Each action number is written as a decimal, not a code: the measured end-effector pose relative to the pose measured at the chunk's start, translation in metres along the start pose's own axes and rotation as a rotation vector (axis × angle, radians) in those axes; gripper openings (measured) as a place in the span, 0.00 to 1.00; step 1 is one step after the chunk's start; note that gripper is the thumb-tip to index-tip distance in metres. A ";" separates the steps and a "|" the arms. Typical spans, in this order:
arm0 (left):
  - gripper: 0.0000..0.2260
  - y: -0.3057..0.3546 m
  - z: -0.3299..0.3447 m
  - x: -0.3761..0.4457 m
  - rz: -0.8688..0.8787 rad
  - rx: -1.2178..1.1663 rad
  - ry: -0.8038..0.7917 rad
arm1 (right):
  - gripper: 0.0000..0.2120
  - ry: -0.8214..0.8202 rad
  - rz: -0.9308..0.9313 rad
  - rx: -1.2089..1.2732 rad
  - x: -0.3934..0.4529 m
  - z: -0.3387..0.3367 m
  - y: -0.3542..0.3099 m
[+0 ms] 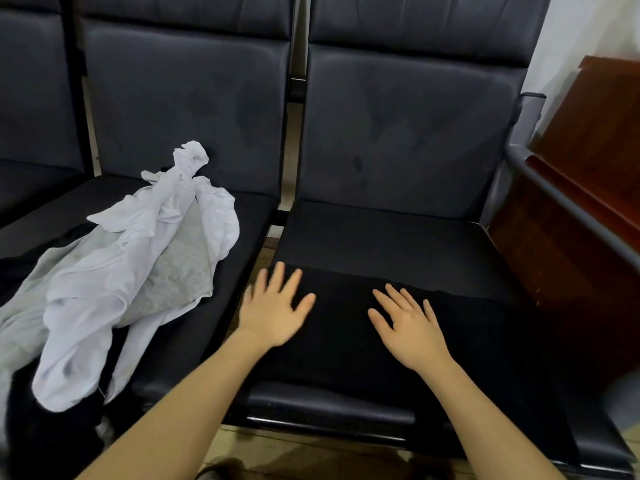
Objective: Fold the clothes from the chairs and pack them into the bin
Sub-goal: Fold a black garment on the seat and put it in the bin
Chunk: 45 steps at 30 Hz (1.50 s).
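A black garment (346, 341) lies spread flat across the front of the right chair seat (388, 237). My left hand (277, 310) lies palm down on the garment's left edge, fingers spread and blurred. My right hand (405, 323) lies flat on the garment's middle, fingers straight. On the neighbouring seat to the left is a crumpled pile: a white garment (138, 261) over a grey one (180, 271), with dark cloth (52, 441) beneath at the lower left. No bin is in view.
Dark padded chairs stand in a row, with backrests (408, 126) behind the seats. A metal armrest (568, 209) bounds the right chair. A brown wooden cabinet (571, 237) stands close on the right. Tiled floor shows below the seat edge.
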State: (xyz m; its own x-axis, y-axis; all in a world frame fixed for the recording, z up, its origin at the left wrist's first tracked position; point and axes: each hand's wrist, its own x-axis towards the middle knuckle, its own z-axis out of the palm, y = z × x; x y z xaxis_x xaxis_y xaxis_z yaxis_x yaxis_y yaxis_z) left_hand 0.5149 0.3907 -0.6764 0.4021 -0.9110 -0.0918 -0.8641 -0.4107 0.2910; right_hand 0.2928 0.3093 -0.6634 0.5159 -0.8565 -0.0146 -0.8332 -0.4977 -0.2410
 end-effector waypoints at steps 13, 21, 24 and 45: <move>0.24 0.005 -0.011 -0.024 -0.154 -0.098 0.264 | 0.24 -0.013 -0.068 0.020 -0.008 -0.007 0.001; 0.21 0.003 -0.010 -0.019 -0.230 -0.306 0.342 | 0.24 -0.076 -0.088 -0.016 -0.011 -0.003 0.000; 0.22 0.000 -0.006 -0.018 -0.312 -0.350 0.270 | 0.24 -0.063 -0.087 -0.006 -0.010 -0.002 0.001; 0.30 0.012 -0.008 -0.026 -0.198 -0.546 0.282 | 0.20 0.035 -0.075 0.074 -0.010 -0.018 0.013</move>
State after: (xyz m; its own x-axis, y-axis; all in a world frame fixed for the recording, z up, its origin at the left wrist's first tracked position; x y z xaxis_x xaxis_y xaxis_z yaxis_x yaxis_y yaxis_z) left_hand 0.4960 0.4099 -0.6628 0.6665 -0.7445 0.0384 -0.5168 -0.4243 0.7436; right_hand 0.2728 0.3091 -0.6488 0.5675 -0.8224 0.0401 -0.7751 -0.5500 -0.3110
